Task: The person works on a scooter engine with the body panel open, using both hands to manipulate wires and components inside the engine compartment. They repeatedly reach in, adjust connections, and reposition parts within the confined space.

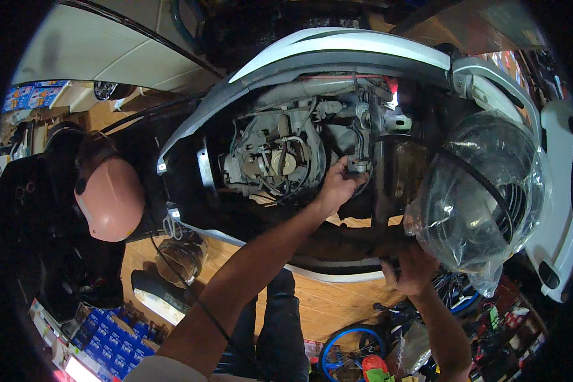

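Observation:
A white scooter (337,48) with its body panels open fills the middle, its engine (270,159) and wiring exposed. My left hand (339,184) reaches into the engine bay, fingers closed on a small metal part with hoses (358,164). Lower right, my right hand (410,270) grips the dark lower edge of the scooter frame (350,239), just under a wheel wrapped in clear plastic (484,197).
Another person (108,197) crouches at the left beside the scooter. A wooden floor (325,302) lies below. Blue boxes (108,334) are stacked at the lower left. A small bicycle with a blue wheel (350,353) stands at the bottom.

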